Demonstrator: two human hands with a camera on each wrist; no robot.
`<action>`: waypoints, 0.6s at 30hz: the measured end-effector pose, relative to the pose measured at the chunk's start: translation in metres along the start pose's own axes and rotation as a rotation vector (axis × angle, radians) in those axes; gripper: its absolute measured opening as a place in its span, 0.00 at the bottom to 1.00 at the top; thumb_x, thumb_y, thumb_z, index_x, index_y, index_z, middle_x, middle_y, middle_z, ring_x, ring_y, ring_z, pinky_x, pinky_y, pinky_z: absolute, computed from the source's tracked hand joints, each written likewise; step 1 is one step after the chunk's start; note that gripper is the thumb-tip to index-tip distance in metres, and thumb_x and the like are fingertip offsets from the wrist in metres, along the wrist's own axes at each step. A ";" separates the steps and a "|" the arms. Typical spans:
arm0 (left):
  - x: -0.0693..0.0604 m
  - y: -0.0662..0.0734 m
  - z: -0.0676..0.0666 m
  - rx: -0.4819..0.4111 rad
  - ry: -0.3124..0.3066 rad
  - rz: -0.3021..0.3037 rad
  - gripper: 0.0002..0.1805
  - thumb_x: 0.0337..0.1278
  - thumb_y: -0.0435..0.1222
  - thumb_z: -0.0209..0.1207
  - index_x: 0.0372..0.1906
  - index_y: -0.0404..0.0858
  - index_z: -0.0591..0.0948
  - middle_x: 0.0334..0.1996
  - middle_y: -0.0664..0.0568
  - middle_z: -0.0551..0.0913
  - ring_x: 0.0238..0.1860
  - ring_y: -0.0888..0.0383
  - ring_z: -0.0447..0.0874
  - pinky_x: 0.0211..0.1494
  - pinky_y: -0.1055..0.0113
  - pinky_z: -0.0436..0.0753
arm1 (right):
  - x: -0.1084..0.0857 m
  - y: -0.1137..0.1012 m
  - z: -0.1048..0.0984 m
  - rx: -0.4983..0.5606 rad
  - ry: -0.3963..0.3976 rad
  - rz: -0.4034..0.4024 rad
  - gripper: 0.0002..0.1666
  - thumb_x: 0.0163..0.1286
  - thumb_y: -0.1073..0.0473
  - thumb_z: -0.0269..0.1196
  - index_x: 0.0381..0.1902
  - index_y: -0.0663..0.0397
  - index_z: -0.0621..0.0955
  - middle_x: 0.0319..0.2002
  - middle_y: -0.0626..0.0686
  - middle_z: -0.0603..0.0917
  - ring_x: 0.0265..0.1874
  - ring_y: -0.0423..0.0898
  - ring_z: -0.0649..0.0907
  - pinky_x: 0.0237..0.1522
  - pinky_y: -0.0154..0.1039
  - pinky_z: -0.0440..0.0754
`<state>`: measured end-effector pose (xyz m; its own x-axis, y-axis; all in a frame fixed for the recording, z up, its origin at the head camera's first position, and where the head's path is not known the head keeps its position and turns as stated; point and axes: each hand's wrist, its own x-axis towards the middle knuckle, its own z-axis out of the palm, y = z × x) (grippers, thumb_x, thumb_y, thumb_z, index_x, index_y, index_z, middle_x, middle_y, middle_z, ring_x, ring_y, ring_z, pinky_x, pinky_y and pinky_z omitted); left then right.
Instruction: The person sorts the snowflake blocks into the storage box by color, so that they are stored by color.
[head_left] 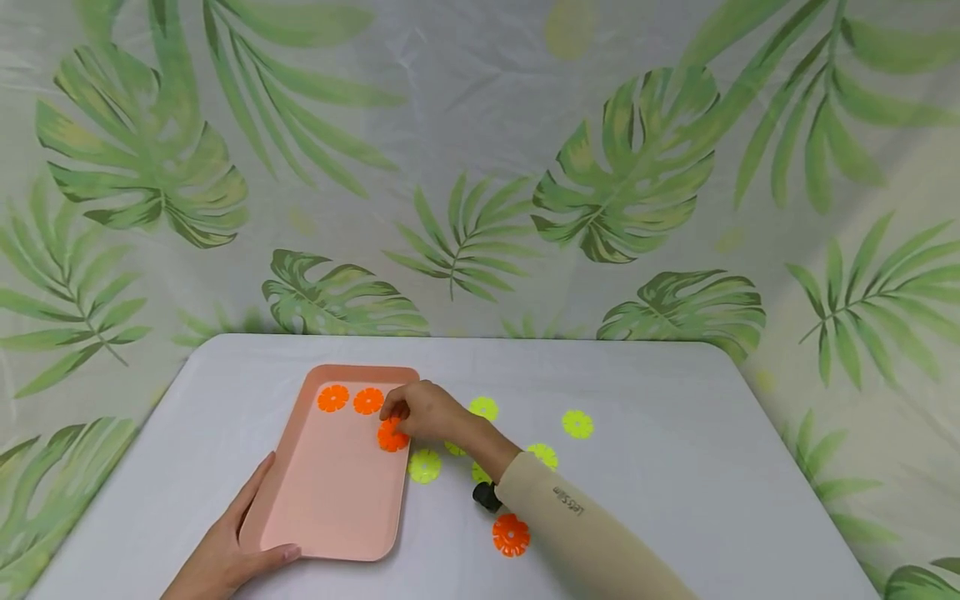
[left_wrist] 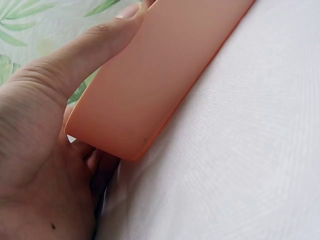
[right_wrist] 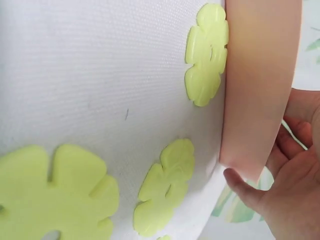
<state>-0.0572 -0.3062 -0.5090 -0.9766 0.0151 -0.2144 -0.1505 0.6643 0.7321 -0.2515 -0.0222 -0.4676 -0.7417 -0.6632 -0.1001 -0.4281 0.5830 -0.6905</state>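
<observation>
My left hand (head_left: 225, 546) grips the near left corner of a pink tray (head_left: 330, 500), thumb along its front side and fingers along its left. The left wrist view shows that thumb against the tray's outer wall (left_wrist: 150, 85). Reaching over the tray's right rim, my right hand (head_left: 433, 412) has curled fingers at an orange flower-shaped disc (head_left: 391, 439) and appears to pinch it. In the right wrist view the tray wall (right_wrist: 257, 85) hides the fingertips and that disc. Two more orange discs, one left (head_left: 333, 398) and one right (head_left: 368, 401), lie along the tray's far end.
Several yellow flower-shaped discs (head_left: 577, 424) lie on the white table (head_left: 675, 500) right of the tray, one (head_left: 425, 467) close beside its wall. Another orange disc (head_left: 512, 535) lies nearer, below my right forearm. A black object (head_left: 487, 497) shows at my right wrist.
</observation>
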 end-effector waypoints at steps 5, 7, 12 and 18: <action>-0.001 -0.001 0.000 -0.001 0.005 0.002 0.64 0.57 0.48 0.73 0.84 0.70 0.37 0.85 0.47 0.52 0.59 0.89 0.53 0.54 0.76 0.72 | 0.003 -0.002 0.002 -0.144 0.008 -0.015 0.13 0.64 0.70 0.69 0.41 0.47 0.89 0.37 0.42 0.88 0.33 0.36 0.80 0.38 0.26 0.78; -0.001 -0.001 0.001 0.004 0.013 0.012 0.64 0.57 0.48 0.73 0.84 0.70 0.37 0.85 0.47 0.52 0.59 0.89 0.53 0.53 0.76 0.72 | 0.004 -0.003 0.002 -0.182 0.015 -0.010 0.13 0.64 0.69 0.69 0.41 0.46 0.89 0.37 0.42 0.88 0.33 0.36 0.79 0.38 0.26 0.77; -0.003 0.001 0.000 0.012 0.016 0.010 0.64 0.57 0.50 0.73 0.84 0.70 0.37 0.85 0.48 0.52 0.59 0.89 0.54 0.54 0.76 0.72 | 0.006 -0.004 0.002 -0.231 0.041 0.011 0.13 0.65 0.68 0.69 0.43 0.45 0.89 0.38 0.42 0.88 0.35 0.38 0.79 0.40 0.29 0.77; -0.002 0.002 0.000 -0.019 -0.001 -0.007 0.64 0.58 0.50 0.73 0.83 0.72 0.37 0.85 0.47 0.51 0.60 0.89 0.54 0.55 0.76 0.71 | 0.007 -0.006 0.002 -0.235 0.060 0.059 0.11 0.67 0.66 0.70 0.43 0.45 0.88 0.38 0.42 0.87 0.38 0.39 0.79 0.44 0.31 0.78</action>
<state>-0.0554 -0.3049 -0.5069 -0.9754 0.0110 -0.2201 -0.1603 0.6500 0.7429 -0.2531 -0.0306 -0.4656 -0.7950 -0.6002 -0.0878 -0.4867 0.7175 -0.4983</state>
